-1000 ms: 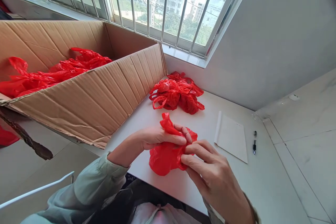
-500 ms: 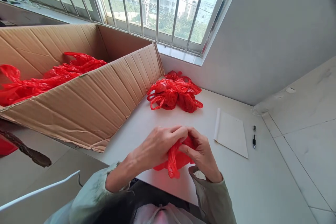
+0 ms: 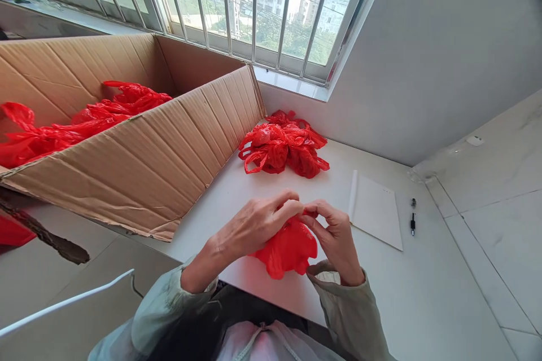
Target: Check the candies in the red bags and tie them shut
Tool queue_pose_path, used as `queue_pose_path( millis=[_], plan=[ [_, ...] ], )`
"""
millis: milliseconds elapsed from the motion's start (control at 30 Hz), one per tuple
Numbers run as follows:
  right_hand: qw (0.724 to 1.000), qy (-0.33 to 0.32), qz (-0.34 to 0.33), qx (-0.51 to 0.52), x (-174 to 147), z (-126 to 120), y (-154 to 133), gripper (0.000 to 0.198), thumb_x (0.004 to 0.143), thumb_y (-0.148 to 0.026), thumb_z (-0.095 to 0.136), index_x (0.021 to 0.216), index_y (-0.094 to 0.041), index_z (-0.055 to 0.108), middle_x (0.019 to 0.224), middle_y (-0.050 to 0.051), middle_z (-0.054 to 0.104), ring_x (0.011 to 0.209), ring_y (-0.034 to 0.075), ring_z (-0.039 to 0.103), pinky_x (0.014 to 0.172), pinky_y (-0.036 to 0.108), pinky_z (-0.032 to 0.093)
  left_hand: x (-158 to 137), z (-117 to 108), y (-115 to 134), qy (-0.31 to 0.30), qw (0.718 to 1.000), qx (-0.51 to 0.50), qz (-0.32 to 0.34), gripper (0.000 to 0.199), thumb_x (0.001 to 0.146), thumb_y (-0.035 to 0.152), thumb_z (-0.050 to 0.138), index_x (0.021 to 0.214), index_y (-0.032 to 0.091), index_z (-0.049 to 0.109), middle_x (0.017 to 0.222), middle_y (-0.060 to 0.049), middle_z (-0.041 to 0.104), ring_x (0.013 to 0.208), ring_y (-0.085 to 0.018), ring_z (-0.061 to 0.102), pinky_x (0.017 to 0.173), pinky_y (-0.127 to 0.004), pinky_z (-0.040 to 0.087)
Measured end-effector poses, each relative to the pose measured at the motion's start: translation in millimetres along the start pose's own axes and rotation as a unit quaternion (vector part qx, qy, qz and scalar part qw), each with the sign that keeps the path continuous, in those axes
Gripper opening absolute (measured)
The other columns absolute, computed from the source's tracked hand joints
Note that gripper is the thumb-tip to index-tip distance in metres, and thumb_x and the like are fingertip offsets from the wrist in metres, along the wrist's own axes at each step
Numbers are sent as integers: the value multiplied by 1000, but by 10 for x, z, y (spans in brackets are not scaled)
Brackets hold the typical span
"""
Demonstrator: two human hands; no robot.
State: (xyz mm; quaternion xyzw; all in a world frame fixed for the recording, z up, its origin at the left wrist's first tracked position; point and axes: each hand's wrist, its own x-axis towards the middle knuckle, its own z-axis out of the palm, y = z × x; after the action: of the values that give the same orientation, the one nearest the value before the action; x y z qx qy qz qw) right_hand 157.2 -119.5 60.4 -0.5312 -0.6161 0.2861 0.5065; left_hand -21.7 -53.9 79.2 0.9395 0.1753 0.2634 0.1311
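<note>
A crumpled red plastic bag (image 3: pixel 288 248) hangs between my two hands, just above the near part of the white table (image 3: pixel 203 220). My left hand (image 3: pixel 266 223) pinches its upper edge, thumb and fingers pressed together. From the other side my right hand (image 3: pixel 332 228) grips the bag's top corner between thumb and fingertips. The hands nearly touch at the top of the bag. Beyond them, a heap of knotted red plastic bags (image 3: pixel 283 146) lies against the wall.
On the left stands a large cardboard box (image 3: pixel 127 163) holding more red bags (image 3: pixel 105 110). A white notebook (image 3: pixel 376 211) and a black pen (image 3: pixel 412 224) lie to the right. A white metal rod (image 3: pixel 68 302) juts in at lower left. Behind is a barred window (image 3: pixel 254 17).
My hands have risen slightly, and the grip has shifted to the bag's top edge. The bag, bunched with a strip hanging down before, now spreads wider below my fingers.
</note>
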Motion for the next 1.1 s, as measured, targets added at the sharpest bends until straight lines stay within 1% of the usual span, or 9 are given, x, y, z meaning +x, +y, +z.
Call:
queue_pose_path(
  millis=[167,267,333,500,633,767,900,1000,1100],
  plan=[
    [993,6,-84,-88,-20,-113,-4,14,90,-23,58,92,-26,71,80,2,67,76,17,57,68,31,48,-92,-46,39,-53,998,31,10,43,99,15,29,141,18,34,136,-16,49,109,-25,59,80,-32,50],
    [991,6,-75,-110,-74,-179,105,17,92,-23,56,97,-27,72,82,3,67,77,17,58,68,30,49,-199,-60,8,-50,995,79,21,51,100,19,36,149,19,23,145,-17,42,118,-30,54,93,-41,46],
    [990,19,-59,-123,-140,-246,243,18,93,-24,55,99,-27,72,83,3,68,79,16,59,68,30,50,-300,-94,-51,-43,992,111,34,49,100,22,38,147,15,27,141,-17,48,118,-30,54,96,-43,44],
    [974,106,-46,-196,-360,-436,720,19,94,-26,54,94,-24,72,84,3,68,77,16,61,65,28,50,-648,-108,-239,5,977,208,40,29,102,22,36,116,10,58,107,-10,70,102,-26,62,104,-48,34],
    [961,126,-59,-239,-456,-481,926,19,94,-27,54,92,-23,72,81,3,69,75,16,62,64,27,50,-828,-14,-299,0,979,201,25,35,103,21,33,80,14,59,75,-3,65,94,-22,62,110,-52,24],
    [951,157,-66,-259,-426,-481,866,20,94,-26,53,96,-21,72,85,3,69,78,15,63,67,26,51,-823,-26,-292,3,971,237,24,37,102,22,35,70,16,51,66,1,53,71,-17,56,106,-55,28],
    [950,169,-63,-254,-380,-471,806,20,93,-26,54,96,-21,73,86,3,70,76,13,64,65,24,50,-813,-50,-325,9,972,236,16,31,101,19,39,73,17,51,65,3,47,60,-14,44,95,-47,37],
    [973,137,-7,-187,-392,-434,835,20,93,-28,54,95,-22,73,84,3,69,71,13,63,61,24,50,-849,-28,-377,-20,985,168,-24,33,102,23,36,73,17,51,69,1,49,62,-15,45,77,-36,43],
    [988,110,71,-88,-427,-414,849,19,90,-31,58,97,-23,73,85,2,68,68,12,61,60,24,51,-854,-34,-368,-19,994,56,-87,33,102,25,36,76,16,54,82,-3,51,69,-15,50,65,-28,40]
  ],
)
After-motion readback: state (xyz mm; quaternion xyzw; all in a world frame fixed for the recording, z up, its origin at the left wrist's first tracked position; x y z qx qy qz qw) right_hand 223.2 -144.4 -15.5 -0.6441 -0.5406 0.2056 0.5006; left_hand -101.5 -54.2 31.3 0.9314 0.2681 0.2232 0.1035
